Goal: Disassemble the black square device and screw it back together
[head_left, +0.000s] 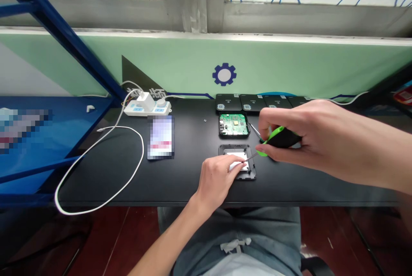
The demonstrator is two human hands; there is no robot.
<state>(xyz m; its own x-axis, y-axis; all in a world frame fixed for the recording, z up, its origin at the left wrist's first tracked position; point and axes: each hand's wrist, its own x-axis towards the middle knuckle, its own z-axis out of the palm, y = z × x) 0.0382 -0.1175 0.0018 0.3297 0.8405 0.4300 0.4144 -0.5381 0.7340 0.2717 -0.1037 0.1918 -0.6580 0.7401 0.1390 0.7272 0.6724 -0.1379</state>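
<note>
The right hand (309, 128) grips a screwdriver (283, 137) with a green and black handle, fingers wrapped over it and the shaft slanting toward eight o'clock. At its tip, the left hand's (216, 177) thumb and forefinger come together; whether they pinch the tip or something tiny cannot be told. Both meet above a black cover (252, 174) with a white panel (241, 154), partly hidden by the left fingers. From that cover, an open case with a green circuit board (234, 125) lies near at twelve o'clock, a metal rod (255, 131) at one, partly covered by the right fingers. Four black boxes (228, 102) stand in a row beyond, between twelve and one. A tiny screw-like piece (205, 120) lies toward eleven, a blurred phone-shaped slab (161, 137) between nine and ten, a power strip (128, 108) at ten.
</note>
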